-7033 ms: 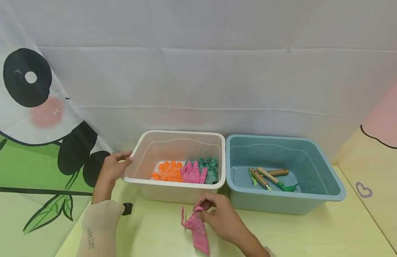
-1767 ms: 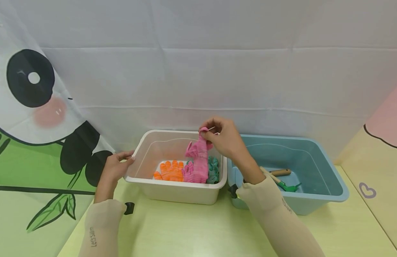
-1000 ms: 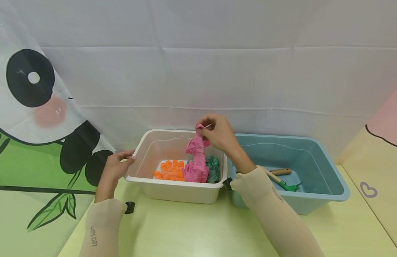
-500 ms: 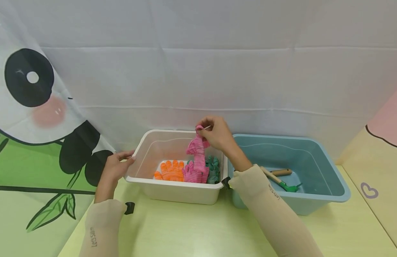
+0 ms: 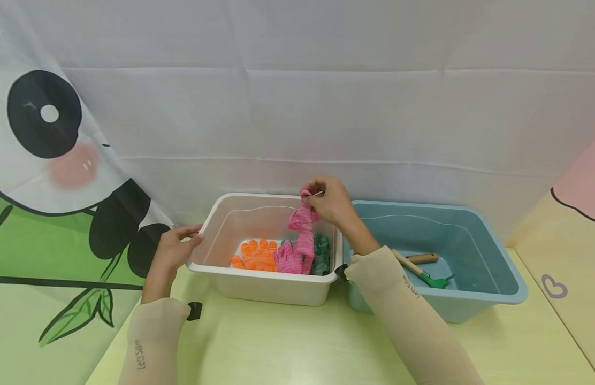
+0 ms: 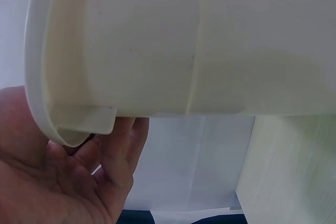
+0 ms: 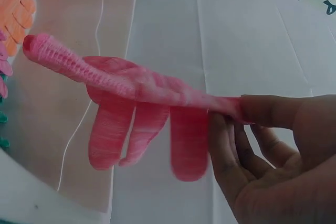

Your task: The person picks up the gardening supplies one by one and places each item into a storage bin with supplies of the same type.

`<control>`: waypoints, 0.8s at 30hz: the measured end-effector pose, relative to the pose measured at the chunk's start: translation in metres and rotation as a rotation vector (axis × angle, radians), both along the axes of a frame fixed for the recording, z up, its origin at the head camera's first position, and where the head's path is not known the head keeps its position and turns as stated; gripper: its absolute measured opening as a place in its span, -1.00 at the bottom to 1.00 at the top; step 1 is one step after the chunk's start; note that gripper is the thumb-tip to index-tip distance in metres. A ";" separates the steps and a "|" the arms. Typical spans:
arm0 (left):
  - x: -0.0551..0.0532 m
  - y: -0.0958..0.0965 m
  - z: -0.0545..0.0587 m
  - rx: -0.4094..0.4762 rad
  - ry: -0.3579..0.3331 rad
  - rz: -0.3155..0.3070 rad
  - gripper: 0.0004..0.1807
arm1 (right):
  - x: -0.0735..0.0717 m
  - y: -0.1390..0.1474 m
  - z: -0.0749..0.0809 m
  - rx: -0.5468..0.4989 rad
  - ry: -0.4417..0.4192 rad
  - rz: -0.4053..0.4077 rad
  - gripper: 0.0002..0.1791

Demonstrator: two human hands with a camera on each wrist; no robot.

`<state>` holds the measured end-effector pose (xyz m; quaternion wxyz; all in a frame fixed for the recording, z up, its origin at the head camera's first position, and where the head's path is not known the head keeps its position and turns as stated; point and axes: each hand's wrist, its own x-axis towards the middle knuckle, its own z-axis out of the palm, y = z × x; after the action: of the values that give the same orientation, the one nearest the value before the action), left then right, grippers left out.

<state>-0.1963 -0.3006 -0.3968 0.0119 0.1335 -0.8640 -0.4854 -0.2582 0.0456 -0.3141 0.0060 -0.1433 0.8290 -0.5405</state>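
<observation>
My right hand (image 5: 328, 200) pinches a pink knit glove (image 7: 152, 90) by one end and dangles it over the right part of the white bin (image 5: 273, 287). Below it, inside that bin, lie an orange glove (image 5: 258, 255), another pink glove (image 5: 288, 260) and a bunched dark green glove (image 5: 321, 256). The hanging glove overlaps the lower pink one in the head view. At the bin's left end my left hand (image 5: 172, 248) grips the rim; the left wrist view shows its fingers (image 6: 118, 150) bent up under the lip.
A blue bin (image 5: 471, 299) stands right beside the white one, holding a green-headed hand tool (image 5: 434, 280) and a wooden handle (image 5: 422, 258). My right forearm hides its left part. Both bins rest on a pale yellow table (image 5: 259, 347) before a light cloth backdrop (image 5: 326, 117).
Seven seconds ago my right hand held the pink glove over the table in front; it has risen over the white bin, lately shifting slightly right. My left hand has stayed on the rim.
</observation>
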 end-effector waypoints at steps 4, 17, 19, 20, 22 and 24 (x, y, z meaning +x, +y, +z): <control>0.000 -0.001 -0.001 -0.002 -0.001 0.000 -0.45 | 0.000 0.003 -0.001 0.031 0.022 -0.013 -0.87; -0.001 -0.001 -0.001 0.020 -0.006 0.003 -0.44 | 0.006 0.017 -0.005 0.022 0.041 -0.008 -0.85; -0.002 -0.001 -0.001 0.019 -0.008 0.004 -0.44 | 0.008 0.020 -0.007 0.021 0.053 -0.006 -0.86; -0.002 -0.001 -0.001 0.020 -0.010 0.005 -0.44 | 0.009 0.022 -0.007 0.020 0.060 -0.004 -0.86; -0.003 -0.001 -0.001 0.022 -0.014 0.006 -0.44 | 0.012 0.025 -0.008 0.015 0.068 -0.004 -0.87; -0.003 -0.001 -0.001 0.024 -0.017 0.006 -0.44 | 0.016 0.029 -0.008 0.009 0.079 -0.004 -0.86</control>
<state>-0.1993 -0.3012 -0.3979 0.0044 0.1402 -0.8577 -0.4946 -0.2426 0.0745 -0.3222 -0.0272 -0.1630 0.8313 -0.5307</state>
